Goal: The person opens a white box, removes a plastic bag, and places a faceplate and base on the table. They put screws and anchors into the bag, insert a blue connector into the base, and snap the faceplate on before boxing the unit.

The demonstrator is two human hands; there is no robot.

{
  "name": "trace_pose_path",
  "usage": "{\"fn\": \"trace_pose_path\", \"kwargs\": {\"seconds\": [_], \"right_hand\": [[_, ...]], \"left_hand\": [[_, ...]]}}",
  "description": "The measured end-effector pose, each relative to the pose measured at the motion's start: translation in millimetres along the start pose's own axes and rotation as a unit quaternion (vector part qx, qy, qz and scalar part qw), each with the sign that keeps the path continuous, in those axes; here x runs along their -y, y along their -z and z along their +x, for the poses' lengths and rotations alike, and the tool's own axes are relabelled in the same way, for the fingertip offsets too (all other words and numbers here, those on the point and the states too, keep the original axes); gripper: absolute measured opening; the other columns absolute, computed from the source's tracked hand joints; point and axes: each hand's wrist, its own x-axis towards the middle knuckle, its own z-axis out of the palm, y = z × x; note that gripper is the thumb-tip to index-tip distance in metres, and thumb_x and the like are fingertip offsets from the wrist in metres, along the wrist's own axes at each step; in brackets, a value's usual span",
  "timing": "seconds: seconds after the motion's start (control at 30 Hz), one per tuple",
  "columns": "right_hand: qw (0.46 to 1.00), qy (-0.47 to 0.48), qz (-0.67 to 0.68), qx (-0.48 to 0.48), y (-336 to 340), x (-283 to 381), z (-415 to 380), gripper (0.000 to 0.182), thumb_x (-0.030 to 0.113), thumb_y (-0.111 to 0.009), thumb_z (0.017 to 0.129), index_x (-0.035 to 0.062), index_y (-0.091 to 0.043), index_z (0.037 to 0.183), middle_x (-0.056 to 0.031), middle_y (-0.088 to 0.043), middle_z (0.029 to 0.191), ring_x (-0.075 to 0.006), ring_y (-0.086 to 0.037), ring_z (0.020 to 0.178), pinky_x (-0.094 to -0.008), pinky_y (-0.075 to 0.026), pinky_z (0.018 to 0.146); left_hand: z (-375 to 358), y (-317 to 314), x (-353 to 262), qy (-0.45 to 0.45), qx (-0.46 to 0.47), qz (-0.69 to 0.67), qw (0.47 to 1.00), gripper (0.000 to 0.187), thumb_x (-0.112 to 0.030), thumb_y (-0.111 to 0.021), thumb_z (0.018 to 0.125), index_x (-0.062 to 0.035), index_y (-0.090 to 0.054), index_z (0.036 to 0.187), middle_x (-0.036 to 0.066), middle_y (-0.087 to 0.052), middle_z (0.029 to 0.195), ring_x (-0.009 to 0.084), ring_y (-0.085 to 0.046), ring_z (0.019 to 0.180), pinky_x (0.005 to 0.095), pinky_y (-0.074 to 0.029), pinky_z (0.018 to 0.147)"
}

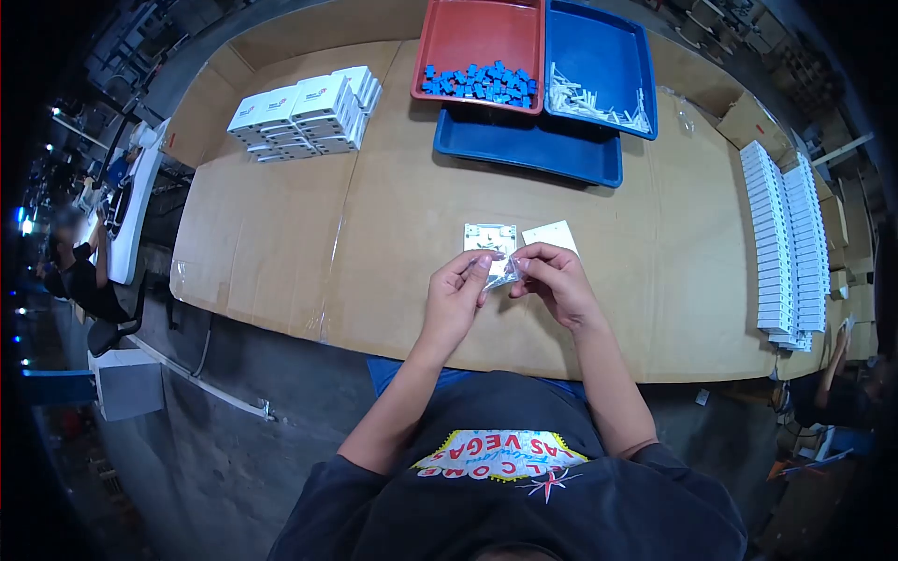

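Note:
Between my two hands is a small clear plastic bag [502, 272], pinched from both sides; what it contains is too small to make out. My left hand [458, 294] has thumb and fingers closed on its left side. On the right edge, the fingertips of my right hand [554, 279] grip the plastic. Just beyond them lies an open white plastic housing [491, 234] with small parts inside, partly covered by my fingers. A flat white cover plate [551, 236] rests beside it, close behind my right hand.
Stacked white boxes [299, 107] stand at the back left. A red tray [482, 42] of blue parts and a blue tray [599, 56] of white sticks overlap another blue tray [524, 150]. Rows of white housings [786, 248] line the right side. A person [89, 271] sits far left.

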Motion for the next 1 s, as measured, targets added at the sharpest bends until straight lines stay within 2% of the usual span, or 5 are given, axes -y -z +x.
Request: {"fn": "trace_pose_path", "kwargs": {"seconds": [0.13, 0.27, 0.37, 0.77, 1.0], "right_hand": [[0.999, -0.030, 0.016, 0.015, 3.0, -0.8, 0.6, 0.011, 0.005, -0.071, 0.097, -0.0004, -0.071, 0.107, -0.0102, -0.074, 0.093, -0.0178, -0.075, 0.078, -0.0290, -0.064, 0.069], [0.998, -0.046, -0.007, 0.031, 8.9, -4.6, 1.0, 0.013, 0.004, -0.074, 0.094, 0.0013, -0.067, 0.105, -0.0099, -0.074, 0.092, -0.0189, -0.076, 0.077, -0.0308, -0.065, 0.069], [0.997, -0.071, -0.009, 0.033, 9.4, -1.1, -1.5, 0.019, 0.002, -0.074, 0.094, 0.0010, -0.065, 0.111, -0.0107, -0.075, 0.092, -0.0190, -0.076, 0.078, -0.0312, -0.065, 0.069], [0.998, -0.059, -0.009, 0.013, 13.8, -4.3, 0.8, 0.024, 0.001, -0.070, 0.096, 0.0012, -0.064, 0.119, -0.0114, -0.073, 0.095, -0.0191, -0.076, 0.080, -0.0309, -0.066, 0.067], [0.998, -0.056, -0.025, 0.019, 9.4, -5.7, 2.2, 0.021, 0.002, -0.071, 0.096, -0.0005, -0.064, 0.115, -0.0103, -0.072, 0.097, -0.0190, -0.075, 0.082, -0.0313, -0.067, 0.068]], "left_hand": [[-3.0, 3.8, 2.3, 0.020, 0.025, -0.014, 0.999, 0.029, -0.026, -0.061, 0.109, -0.0020, -0.072, 0.121, -0.002, -0.067, 0.085, 0.0017, -0.048, 0.063, 0.0193, -0.041, 0.057], [-4.1, 1.0, 5.6, 0.008, 0.027, 0.034, 0.999, 0.028, -0.027, -0.062, 0.109, -0.0037, -0.074, 0.121, -0.006, -0.059, 0.074, 0.0004, -0.044, 0.060, 0.0190, -0.032, 0.052], [-4.6, 2.3, 9.1, 0.011, 0.042, 0.051, 0.998, 0.028, -0.025, -0.063, 0.108, -0.0035, -0.074, 0.121, -0.006, -0.059, 0.072, 0.0003, -0.043, 0.059, 0.0190, -0.031, 0.052], [-6.3, 0.8, -2.3, 0.014, 0.037, 0.060, 0.997, 0.027, -0.020, -0.062, 0.108, -0.0027, -0.070, 0.127, -0.006, -0.055, 0.066, 0.0009, -0.040, 0.058, 0.0214, -0.029, 0.052], [-4.9, 5.8, 5.0, 0.010, 0.035, 0.070, 0.997, 0.026, -0.017, -0.060, 0.109, -0.0022, -0.070, 0.127, -0.007, -0.052, 0.065, 0.0013, -0.039, 0.057, 0.0216, -0.029, 0.052]]}}
